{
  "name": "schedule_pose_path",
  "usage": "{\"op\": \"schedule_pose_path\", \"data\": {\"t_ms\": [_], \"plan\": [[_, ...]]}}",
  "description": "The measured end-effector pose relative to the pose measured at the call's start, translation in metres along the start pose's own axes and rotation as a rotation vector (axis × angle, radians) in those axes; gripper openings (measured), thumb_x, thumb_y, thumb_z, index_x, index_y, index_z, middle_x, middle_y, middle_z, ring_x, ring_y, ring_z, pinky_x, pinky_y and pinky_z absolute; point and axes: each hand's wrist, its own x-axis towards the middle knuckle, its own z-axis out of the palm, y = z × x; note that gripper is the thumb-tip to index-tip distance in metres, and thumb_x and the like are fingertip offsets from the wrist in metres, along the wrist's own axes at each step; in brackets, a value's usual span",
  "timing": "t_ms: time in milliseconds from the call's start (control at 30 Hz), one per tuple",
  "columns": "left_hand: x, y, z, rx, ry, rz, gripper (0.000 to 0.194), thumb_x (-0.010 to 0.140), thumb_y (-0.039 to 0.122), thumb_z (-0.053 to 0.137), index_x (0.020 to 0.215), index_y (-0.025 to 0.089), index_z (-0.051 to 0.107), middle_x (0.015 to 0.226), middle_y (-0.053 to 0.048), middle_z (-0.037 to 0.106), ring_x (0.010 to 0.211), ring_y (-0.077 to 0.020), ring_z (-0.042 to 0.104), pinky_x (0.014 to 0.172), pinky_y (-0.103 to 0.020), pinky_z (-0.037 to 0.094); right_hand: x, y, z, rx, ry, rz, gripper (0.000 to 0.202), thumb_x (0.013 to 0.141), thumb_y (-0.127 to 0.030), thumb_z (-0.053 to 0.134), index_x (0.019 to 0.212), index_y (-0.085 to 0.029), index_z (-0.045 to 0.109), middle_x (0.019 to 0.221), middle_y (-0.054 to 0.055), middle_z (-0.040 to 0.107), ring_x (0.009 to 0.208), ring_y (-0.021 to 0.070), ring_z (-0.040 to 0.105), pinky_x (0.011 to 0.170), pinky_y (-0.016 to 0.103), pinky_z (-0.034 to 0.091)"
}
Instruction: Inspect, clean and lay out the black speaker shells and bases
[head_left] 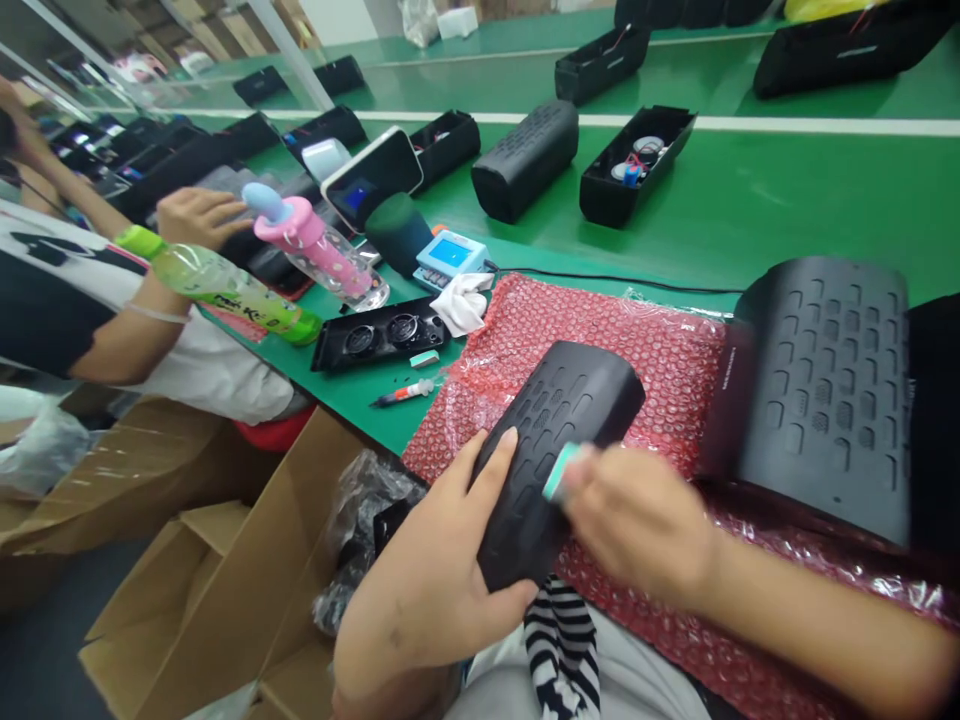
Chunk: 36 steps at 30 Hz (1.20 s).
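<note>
My left hand (427, 560) is wrapped around the near end of a black speaker housing (592, 385) with raised oval bumps, steadying it at a tilt over red bubble wrap (622, 325). Pinched in my right hand (645, 520), which is blurred by motion, is a small teal-and-white eraser-like block (559, 472). The block is at the housing's bumpy face; whether it touches cannot be made out. A larger-looking black speaker housing (817, 390) stands on the bubble wrap to the right, beyond my right forearm.
On the green bench lie a syringe (405, 393), a black panel with two round drivers (379, 335), a white cloth (461, 303) and a light-blue device (450, 258). Bottles (225, 285) stand left, near a co-worker's hand (202, 215). More housings (529, 160) sit behind; cardboard boxes (217, 590) lie below left.
</note>
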Motion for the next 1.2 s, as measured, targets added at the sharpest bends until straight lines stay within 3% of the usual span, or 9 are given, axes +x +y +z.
{"op": "schedule_pose_path", "data": {"t_ms": [100, 233, 400, 533, 667, 833, 967, 1100, 1200], "plan": [[0.001, 0.001, 0.0, 0.004, -0.015, -0.006, 0.11, 0.07, 0.032, 0.069, 0.16, 0.016, 0.009, 0.165, -0.022, 0.018, 0.152, -0.0393, 0.024, 0.119, -0.059, 0.033, -0.001, 0.0, 0.001, -0.137, 0.125, 0.107, 0.015, 0.089, -0.002, 0.063, 0.103, -0.006, 0.065, 0.094, 0.014, 0.063, 0.086, 0.0224, 0.059, 0.073, 0.039, 0.053], [0.001, 0.001, 0.0, -0.005, -0.003, 0.008, 0.106, 0.073, 0.032, 0.067, 0.16, 0.014, 0.01, 0.165, -0.022, 0.018, 0.153, -0.0381, 0.022, 0.12, -0.059, 0.031, 0.002, -0.008, 0.005, 0.039, 0.034, -0.069, 0.022, 0.098, -0.005, 0.045, 0.091, -0.008, 0.065, 0.082, 0.008, 0.062, 0.071, 0.0165, 0.056, 0.062, 0.032, 0.051], [0.002, 0.0, 0.0, -0.026, -0.017, -0.013, 0.108, 0.07, 0.034, 0.068, 0.16, 0.013, 0.011, 0.165, -0.021, 0.019, 0.154, -0.0399, 0.019, 0.121, -0.062, 0.027, 0.001, -0.002, 0.007, -0.166, 0.123, 0.088, 0.013, 0.093, -0.007, 0.059, 0.104, -0.005, 0.064, 0.093, 0.013, 0.063, 0.082, 0.0206, 0.057, 0.07, 0.037, 0.052], [0.002, -0.001, 0.0, -0.036, -0.007, 0.005, 0.106, 0.072, 0.034, 0.066, 0.16, 0.012, 0.011, 0.165, -0.022, 0.017, 0.153, -0.0393, 0.02, 0.121, -0.061, 0.029, -0.004, -0.003, 0.012, 0.059, 0.021, -0.118, 0.018, 0.096, -0.004, 0.049, 0.085, -0.009, 0.062, 0.081, 0.007, 0.061, 0.073, 0.0159, 0.056, 0.064, 0.031, 0.052], [0.001, -0.006, -0.002, -0.053, -0.007, -0.003, 0.11, 0.07, 0.033, 0.069, 0.16, 0.014, 0.01, 0.165, -0.021, 0.019, 0.154, -0.0389, 0.02, 0.122, -0.062, 0.026, -0.003, 0.002, 0.012, -0.136, 0.163, 0.039, 0.012, 0.094, -0.008, 0.058, 0.103, -0.003, 0.065, 0.093, 0.015, 0.063, 0.083, 0.0213, 0.058, 0.07, 0.037, 0.053], [0.0, -0.009, -0.003, -0.043, 0.03, 0.038, 0.105, 0.075, 0.032, 0.068, 0.16, 0.015, 0.01, 0.165, -0.02, 0.02, 0.154, -0.0348, 0.021, 0.123, -0.058, 0.026, -0.002, -0.001, 0.012, 0.11, 0.053, -0.158, 0.022, 0.098, -0.006, 0.045, 0.091, -0.003, 0.065, 0.083, 0.011, 0.063, 0.074, 0.0183, 0.058, 0.062, 0.033, 0.052], [0.001, -0.01, -0.004, -0.064, -0.004, 0.026, 0.107, 0.072, 0.033, 0.069, 0.16, 0.012, 0.011, 0.165, -0.021, 0.019, 0.154, -0.0354, 0.019, 0.124, -0.057, 0.024, -0.001, -0.002, 0.013, -0.125, 0.122, 0.025, 0.012, 0.095, -0.007, 0.055, 0.102, -0.005, 0.065, 0.09, 0.013, 0.063, 0.081, 0.0198, 0.058, 0.069, 0.036, 0.054], [0.001, -0.008, -0.004, -0.063, 0.001, 0.002, 0.107, 0.071, 0.031, 0.068, 0.16, 0.011, 0.012, 0.165, -0.02, 0.019, 0.155, -0.0337, 0.019, 0.125, -0.056, 0.023, -0.002, -0.003, 0.016, 0.081, 0.053, -0.187, 0.022, 0.098, -0.005, 0.046, 0.088, -0.005, 0.066, 0.081, 0.01, 0.063, 0.073, 0.0184, 0.058, 0.06, 0.033, 0.05], [0.002, -0.008, -0.006, -0.096, -0.027, -0.042, 0.109, 0.069, 0.033, 0.069, 0.159, 0.009, 0.012, 0.165, -0.021, 0.018, 0.155, -0.0345, 0.019, 0.125, -0.057, 0.02, 0.003, 0.012, 0.013, -0.058, 0.088, -0.078, 0.013, 0.094, -0.007, 0.056, 0.102, 0.0, 0.065, 0.091, 0.015, 0.065, 0.081, 0.0214, 0.059, 0.069, 0.036, 0.053]]}}
